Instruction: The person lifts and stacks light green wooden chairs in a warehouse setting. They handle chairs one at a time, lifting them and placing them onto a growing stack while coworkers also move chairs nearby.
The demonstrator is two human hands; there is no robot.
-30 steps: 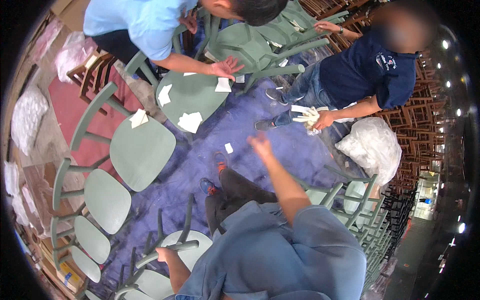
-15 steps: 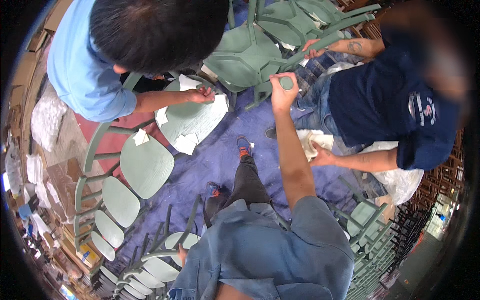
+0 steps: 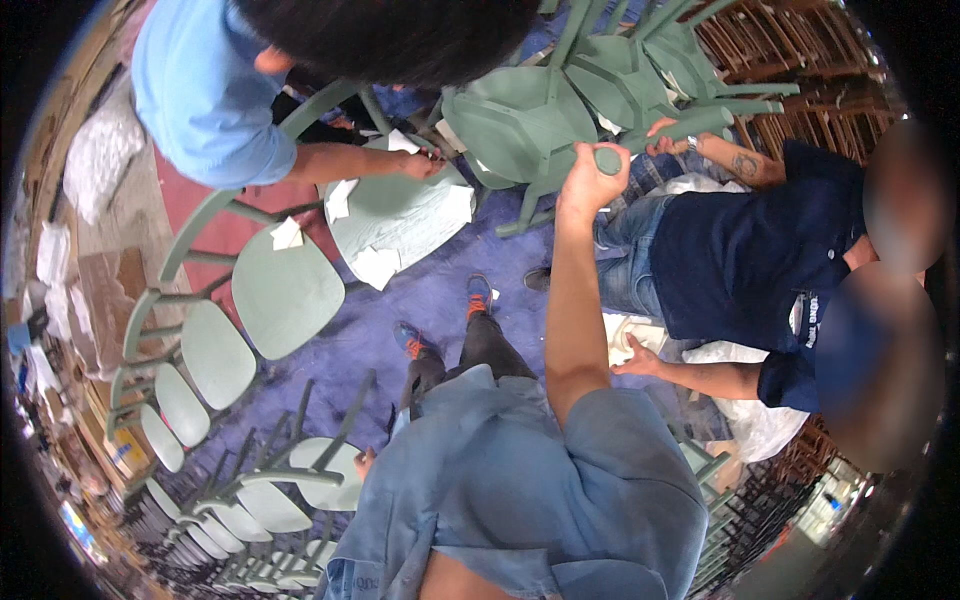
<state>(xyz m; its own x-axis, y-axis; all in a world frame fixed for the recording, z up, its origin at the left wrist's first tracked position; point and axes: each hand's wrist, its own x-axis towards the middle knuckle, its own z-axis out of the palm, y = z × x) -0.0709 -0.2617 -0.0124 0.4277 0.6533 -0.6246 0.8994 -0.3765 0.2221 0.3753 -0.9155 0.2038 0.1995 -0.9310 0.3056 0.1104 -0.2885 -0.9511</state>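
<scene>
Head view: gripping, with right hand (image 3: 594, 180) wrapped around leg end (image 3: 607, 161), upturned green chair (image 3: 520, 120) beyond paper-strewn seat (image 3: 400, 225); showing left hand (image 3: 365, 461) partly, not revealing grip; probably handling stiff, moderately heavy; favouring legs for holding; leaving room over blue floor sheet (image 3: 415, 298); crowding neighbouring upturned chairs (image 3: 612, 85).

Below and to the right of the right hand (image 3: 593, 182)'s grip on a green chair leg (image 3: 607, 161), I see white lettering (image 3: 813, 318) beside a pale emblem (image 3: 798, 313) on a co-worker's navy shirt (image 3: 710, 265). Far below-left of that grip, I find dark characters (image 3: 367, 581) on the wearer's blue-grey shirt (image 3: 500, 450), too blurred to read.
</scene>
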